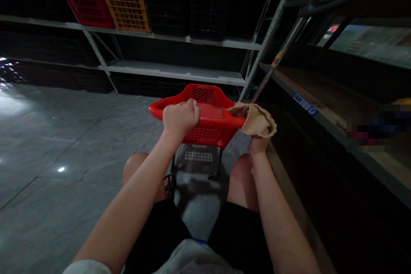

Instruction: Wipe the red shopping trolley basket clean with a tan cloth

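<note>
Red cart (221, 135) stands on the grey floor (80, 150) before us, near the front edge of the metal rack (176, 70) and left of the wooden shelf's (321, 90) edge. Our left hand (181, 117) has its fingers clenched round the cart's near edge, left of centre; our right hand's (258, 142) fingers grasp a tan cloth (258, 120) wrapped about that edge's right corner.

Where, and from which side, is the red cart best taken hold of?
The red cart is probably best gripped by its near crossbar, from the near side, palm down: the bar runs crosswise there. The left hand grips its left part; a tan cloth is at the right end.
</note>
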Tool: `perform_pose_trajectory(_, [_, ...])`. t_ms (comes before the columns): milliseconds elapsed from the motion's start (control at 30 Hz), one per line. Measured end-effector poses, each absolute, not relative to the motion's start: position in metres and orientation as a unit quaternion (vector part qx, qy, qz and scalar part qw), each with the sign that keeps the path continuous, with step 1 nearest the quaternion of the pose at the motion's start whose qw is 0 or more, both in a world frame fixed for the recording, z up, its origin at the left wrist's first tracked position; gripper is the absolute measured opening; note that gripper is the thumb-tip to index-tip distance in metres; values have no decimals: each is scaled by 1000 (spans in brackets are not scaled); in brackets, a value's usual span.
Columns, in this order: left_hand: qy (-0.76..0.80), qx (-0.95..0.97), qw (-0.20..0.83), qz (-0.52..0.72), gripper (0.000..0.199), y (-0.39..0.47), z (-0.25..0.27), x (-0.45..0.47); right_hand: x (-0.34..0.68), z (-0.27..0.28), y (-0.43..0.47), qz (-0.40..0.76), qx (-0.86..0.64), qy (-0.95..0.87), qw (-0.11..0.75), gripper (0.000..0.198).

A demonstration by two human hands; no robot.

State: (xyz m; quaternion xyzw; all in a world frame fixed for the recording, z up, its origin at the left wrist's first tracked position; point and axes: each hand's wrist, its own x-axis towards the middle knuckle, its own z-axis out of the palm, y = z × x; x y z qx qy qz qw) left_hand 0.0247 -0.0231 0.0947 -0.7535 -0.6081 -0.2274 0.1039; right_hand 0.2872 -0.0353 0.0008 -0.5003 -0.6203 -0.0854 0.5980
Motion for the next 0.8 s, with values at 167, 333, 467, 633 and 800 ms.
perform_pose_trajectory(167, [-614, -750, 110, -221, 57, -29, 95, 29, 199, 12, -82, -241, -560, -593, 526, 47])
perform_pose_trajectory(333, [-615, -760, 98, -185, 49, -34, 99, 26, 137, 61, -74, -123, -534, -704, 451, 44])
perform_pose_trajectory(467, [-602, -778, 97, -151, 37, -34, 101, 24, 141, 83, -62, -68, -540, -739, 396, 48])
perform_pose_trajectory(633, [-569, -801, 78, -166, 53, -32, 110, 3, 185, 67, -77, -135, -508, -764, 374, 51])
perform_pose_trajectory(800, [-561, -816, 93, -102, 60, -12, 114, -47, 238, 48, -78, -192, -549, -731, 357, 47])
